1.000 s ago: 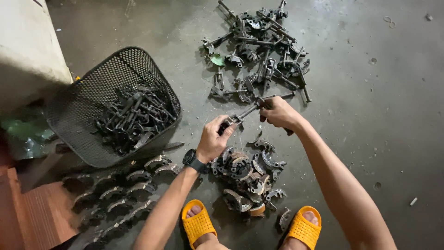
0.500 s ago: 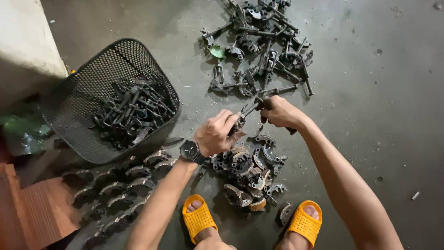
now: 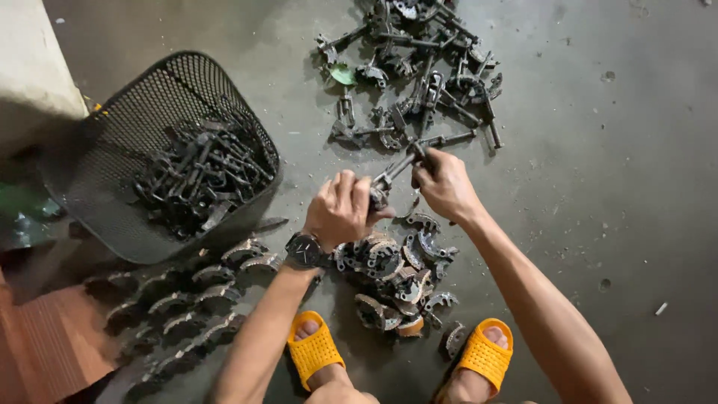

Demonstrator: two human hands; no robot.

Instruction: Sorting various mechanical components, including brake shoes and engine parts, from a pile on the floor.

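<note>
Head-camera view: a dark metal lever part (image 3: 395,173) is being gripped at both ends, left hand (image 3: 340,211) and right hand (image 3: 443,183) both closed on it (above the brake-shoe pile (image 3: 396,280)), apparently being pulled apart, so firm twisting is judged needed next.

Black mesh basket (image 3: 112,202) of metal rods (image 3: 196,176) — curved shoes (image 3: 179,299) in rows, orange sandals (image 3: 315,350).

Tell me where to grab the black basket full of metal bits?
Probably best at the basket rim on the bare near side, coming from above. The basket sits tilted with metal parts heaped toward its right wall, so that edge is free and the mesh gives fingers a firm hold.
</note>
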